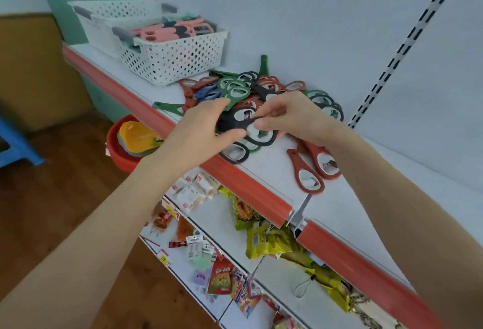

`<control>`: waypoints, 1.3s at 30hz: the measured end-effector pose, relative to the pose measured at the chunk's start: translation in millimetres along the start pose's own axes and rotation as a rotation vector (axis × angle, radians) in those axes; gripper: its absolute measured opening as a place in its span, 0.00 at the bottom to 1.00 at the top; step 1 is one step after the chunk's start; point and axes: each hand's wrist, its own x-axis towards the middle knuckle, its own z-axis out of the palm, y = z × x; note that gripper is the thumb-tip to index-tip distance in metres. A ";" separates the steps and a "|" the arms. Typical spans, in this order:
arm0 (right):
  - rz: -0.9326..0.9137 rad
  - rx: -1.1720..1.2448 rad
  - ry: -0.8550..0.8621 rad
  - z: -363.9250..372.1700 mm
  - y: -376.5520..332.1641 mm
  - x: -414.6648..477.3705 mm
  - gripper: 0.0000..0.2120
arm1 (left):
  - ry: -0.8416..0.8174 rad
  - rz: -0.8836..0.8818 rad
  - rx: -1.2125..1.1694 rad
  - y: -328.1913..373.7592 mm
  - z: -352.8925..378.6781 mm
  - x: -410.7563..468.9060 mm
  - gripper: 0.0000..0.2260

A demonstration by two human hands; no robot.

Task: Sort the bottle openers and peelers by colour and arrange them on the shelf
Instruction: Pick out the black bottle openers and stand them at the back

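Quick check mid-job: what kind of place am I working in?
Probably a small shop: a white metal shelf with a red edge strip, slotted white wall uprights, and green and red bagged snacks on the tiers below.

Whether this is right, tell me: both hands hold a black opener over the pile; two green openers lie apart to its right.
The head view shows those two openers are red, not green. The left hand and right hand do hold the black opener.
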 end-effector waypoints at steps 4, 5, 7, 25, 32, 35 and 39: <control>-0.086 0.102 -0.013 -3.1 -10.1 6.7 0.02 | -0.102 -0.006 -0.173 2.4 0.0 14.5 0.12; -0.059 0.098 0.053 -1.9 -8.2 11.1 0.03 | -0.098 -0.050 -0.212 -1.6 -1.8 16.9 0.10; 0.022 -0.068 0.191 0.8 3.4 23.8 0.10 | -0.036 -0.124 -0.260 -12.6 -6.1 22.3 0.08; 0.405 0.029 0.415 12.8 -18.8 28.6 0.06 | -0.227 -0.145 -0.784 -75.2 -13.6 89.9 0.08; 0.399 0.148 0.507 28.5 -42.6 30.3 0.03 | -0.691 -0.114 -1.059 -68.2 -16.8 84.0 0.06; 0.452 0.134 0.621 38.8 -34.2 30.3 0.05 | -0.645 -0.153 -1.082 -75.6 -17.8 83.2 0.06; 0.608 -0.319 0.459 59.0 -18.4 30.7 0.16 | -0.529 -0.295 -1.127 -84.1 -18.5 87.0 0.07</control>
